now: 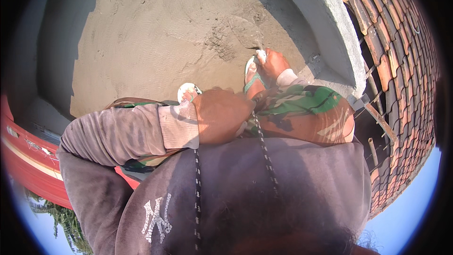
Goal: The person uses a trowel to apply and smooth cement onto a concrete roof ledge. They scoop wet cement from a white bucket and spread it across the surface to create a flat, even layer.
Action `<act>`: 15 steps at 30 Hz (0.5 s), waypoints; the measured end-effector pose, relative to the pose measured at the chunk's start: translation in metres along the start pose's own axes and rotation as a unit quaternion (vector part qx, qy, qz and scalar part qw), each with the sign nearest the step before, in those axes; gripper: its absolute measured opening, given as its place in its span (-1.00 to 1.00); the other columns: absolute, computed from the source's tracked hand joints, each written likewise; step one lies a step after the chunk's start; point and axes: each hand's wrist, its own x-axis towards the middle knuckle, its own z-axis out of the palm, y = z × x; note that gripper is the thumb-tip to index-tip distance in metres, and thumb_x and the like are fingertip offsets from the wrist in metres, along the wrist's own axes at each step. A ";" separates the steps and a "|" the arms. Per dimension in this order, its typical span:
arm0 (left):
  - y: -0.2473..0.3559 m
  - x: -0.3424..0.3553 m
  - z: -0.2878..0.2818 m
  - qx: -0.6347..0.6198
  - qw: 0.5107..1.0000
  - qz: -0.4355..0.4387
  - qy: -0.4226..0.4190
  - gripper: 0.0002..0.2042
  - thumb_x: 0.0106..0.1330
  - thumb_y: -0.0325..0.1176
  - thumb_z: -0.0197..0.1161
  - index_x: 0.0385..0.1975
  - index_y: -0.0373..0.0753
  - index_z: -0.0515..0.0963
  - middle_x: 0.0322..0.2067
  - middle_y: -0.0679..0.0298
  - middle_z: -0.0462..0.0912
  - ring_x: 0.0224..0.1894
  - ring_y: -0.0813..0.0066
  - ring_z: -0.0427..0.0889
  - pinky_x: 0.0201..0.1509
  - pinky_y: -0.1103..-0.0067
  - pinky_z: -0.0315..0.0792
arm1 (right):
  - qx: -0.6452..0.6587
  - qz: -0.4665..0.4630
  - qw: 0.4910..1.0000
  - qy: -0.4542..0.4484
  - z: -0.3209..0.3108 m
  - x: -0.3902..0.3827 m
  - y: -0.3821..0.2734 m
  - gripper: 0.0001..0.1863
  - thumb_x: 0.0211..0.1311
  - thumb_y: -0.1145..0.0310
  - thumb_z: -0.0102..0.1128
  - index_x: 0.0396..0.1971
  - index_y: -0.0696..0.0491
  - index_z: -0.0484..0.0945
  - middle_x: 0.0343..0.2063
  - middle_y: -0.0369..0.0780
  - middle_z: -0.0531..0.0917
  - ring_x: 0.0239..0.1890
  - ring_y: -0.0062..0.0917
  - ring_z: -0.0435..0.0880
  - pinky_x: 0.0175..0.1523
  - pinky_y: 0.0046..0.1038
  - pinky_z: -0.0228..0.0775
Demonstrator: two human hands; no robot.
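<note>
My right hand [274, 64] is closed round the handle of a trowel [247, 33], just ahead of my right foot. The trowel's blade is coated in grey mortar and lies low against the wet mortar surface [141, 42]. Beside the blade is a rough, crumbly patch of mortar [222, 40]. My left hand [222, 115] is held in front of my body, by my right knee, with its back showing. Its fingers are mostly hidden and blurred, so what they hold, if anything, cannot be seen. A dark and white drawstring [258, 127] hangs next to it.
I squat in sandals [188, 89] at the near edge of the mortar. A low grey wall [330, 23] curves along the right, with a tiled roof [401, 42] beyond it. Another grey wall [59, 42] stands at the left, near a red panel [33, 160].
</note>
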 end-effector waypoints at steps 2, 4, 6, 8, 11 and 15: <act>-0.002 0.004 -0.001 0.013 1.000 0.010 -0.007 -0.70 0.27 -0.26 0.32 -0.11 -0.33 0.60 -0.21 -0.07 0.69 -0.05 -0.10 0.71 0.01 0.16 0.58 | -0.034 -0.045 0.996 -0.063 0.008 -0.013 -0.007 -0.48 0.47 -0.07 0.07 -0.02 0.13 0.64 -0.12 0.13 0.74 -0.02 0.09 0.72 0.12 0.01 0.53; 0.001 0.006 -0.003 0.009 1.000 0.004 -0.011 -0.69 0.29 -0.26 0.31 -0.08 -0.32 0.58 -0.20 -0.07 0.68 -0.05 -0.10 0.71 0.01 0.15 0.58 | -0.001 -0.029 0.999 -0.044 0.007 -0.012 -0.007 -0.49 0.47 -0.05 0.08 -0.03 0.14 0.64 -0.12 0.13 0.74 -0.02 0.10 0.71 0.10 0.02 0.53; 0.002 0.005 -0.006 0.012 1.000 -0.007 -0.016 -0.68 0.30 -0.26 0.30 -0.05 -0.32 0.56 -0.18 -0.07 0.68 -0.05 -0.10 0.71 0.02 0.15 0.58 | 0.068 0.041 0.997 0.023 -0.010 -0.003 0.005 -0.50 0.47 -0.05 0.09 -0.05 0.14 0.65 -0.14 0.14 0.74 -0.03 0.11 0.71 0.09 0.02 0.52; 0.001 0.006 -0.003 0.020 0.999 -0.022 -0.014 -0.66 0.30 -0.26 0.30 -0.01 -0.32 0.55 -0.16 -0.07 0.68 -0.05 -0.09 0.71 0.02 0.15 0.58 | 0.109 0.060 0.988 0.090 -0.015 0.023 0.030 -0.50 0.47 -0.04 0.09 -0.07 0.15 0.65 -0.16 0.15 0.74 -0.05 0.13 0.71 0.08 0.01 0.52; -0.001 0.005 -0.004 0.025 1.000 0.006 0.006 -0.62 0.30 -0.26 0.30 0.05 -0.31 0.54 -0.14 -0.08 0.67 -0.04 -0.08 0.70 0.03 0.15 0.58 | 0.148 0.069 0.978 0.127 -0.006 0.053 0.055 -0.50 0.47 -0.03 0.10 -0.10 0.17 0.66 -0.20 0.17 0.73 -0.07 0.14 0.71 0.06 0.00 0.53; -0.003 0.004 -0.004 0.018 1.000 0.009 0.015 -0.60 0.30 -0.24 0.31 0.07 -0.31 0.54 -0.15 -0.08 0.67 -0.03 -0.07 0.70 0.04 0.16 0.58 | 0.083 0.014 0.995 0.058 -0.025 0.037 0.013 -0.49 0.46 -0.03 0.13 -0.09 0.19 0.66 -0.20 0.19 0.73 -0.07 0.13 0.72 0.07 -0.01 0.53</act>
